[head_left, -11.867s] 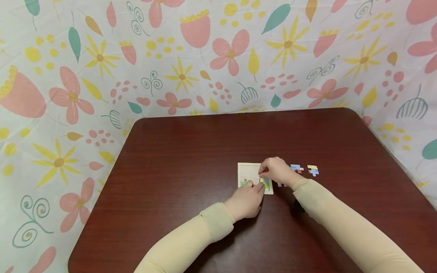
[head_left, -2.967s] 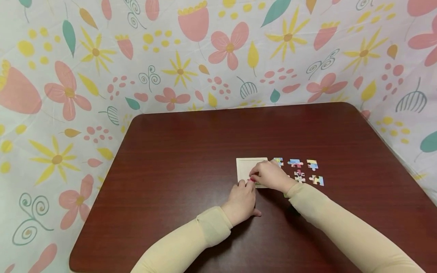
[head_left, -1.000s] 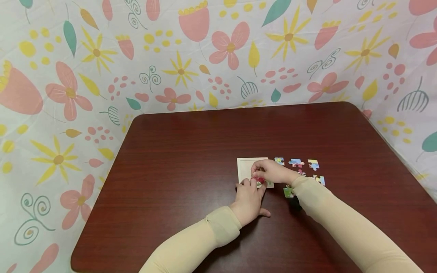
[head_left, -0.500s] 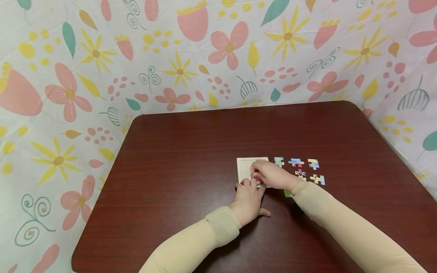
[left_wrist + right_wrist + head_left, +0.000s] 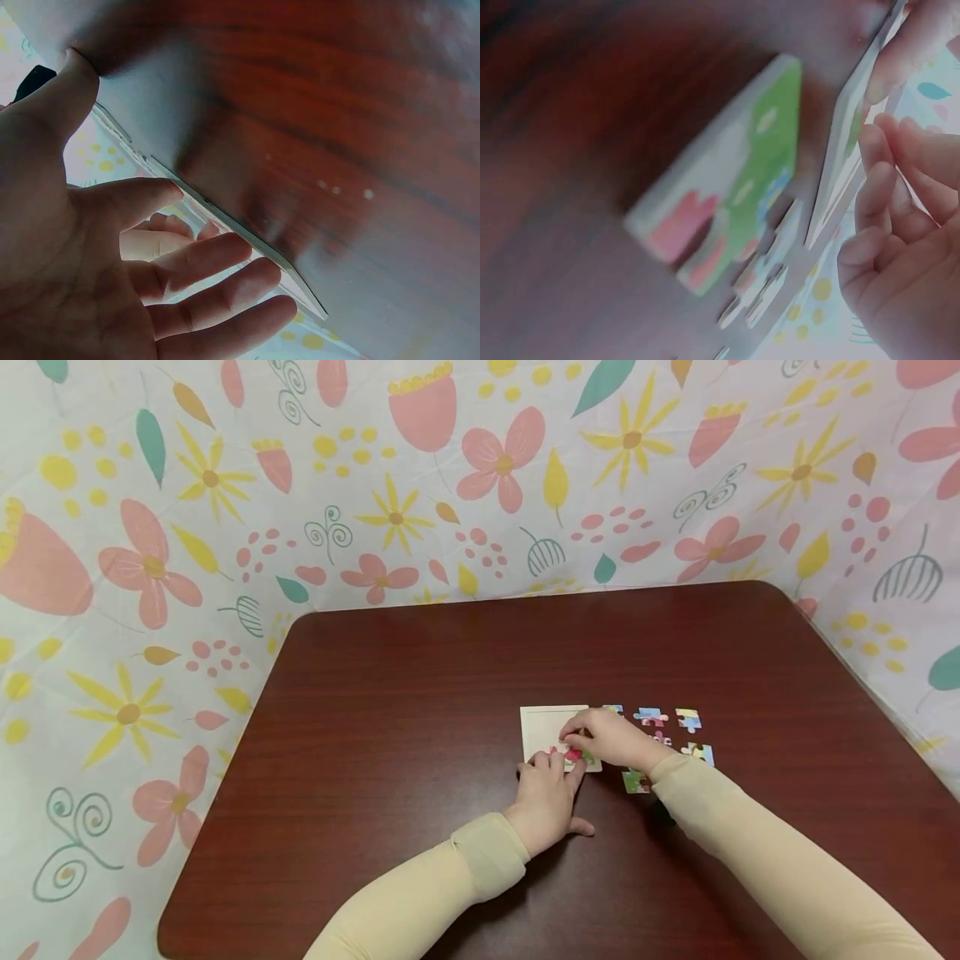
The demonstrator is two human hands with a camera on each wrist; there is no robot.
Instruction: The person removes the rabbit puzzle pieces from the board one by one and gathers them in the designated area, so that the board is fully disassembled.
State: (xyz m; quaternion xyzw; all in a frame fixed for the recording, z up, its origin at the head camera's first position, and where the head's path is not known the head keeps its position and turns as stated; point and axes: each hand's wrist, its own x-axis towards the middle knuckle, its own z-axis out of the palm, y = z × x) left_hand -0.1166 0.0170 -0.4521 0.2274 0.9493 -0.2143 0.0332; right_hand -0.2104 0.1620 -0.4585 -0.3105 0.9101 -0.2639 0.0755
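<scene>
A square, pale puzzle tray (image 5: 542,724) lies on the table with colourful pieces along its near side. My left hand (image 5: 543,806) rests at its near edge, fingers extended and thumb out to the side; the left wrist view shows those fingertips along the tray's edge (image 5: 251,238). My right hand (image 5: 611,739) reaches over the tray from the right. Its thumb and curled fingers pinch at a red puzzle piece (image 5: 573,754) near the tray's lower middle, and they partly hide it. In the right wrist view these fingers (image 5: 877,180) bend close over the tray.
Loose jigsaw pieces lie right of the tray: a blue one (image 5: 651,717), a yellow-and-blue one (image 5: 687,719), another yellowish one (image 5: 700,752) and a green one (image 5: 636,782). My right arm partly covers some. A flowered cloth (image 5: 480,485) hangs behind the dark red table (image 5: 375,710).
Over the last seconds the red piece has come into the tray's lower middle with my right hand. Since half a second ago that hand has shifted slightly right, uncovering more red. My left hand stays put.
</scene>
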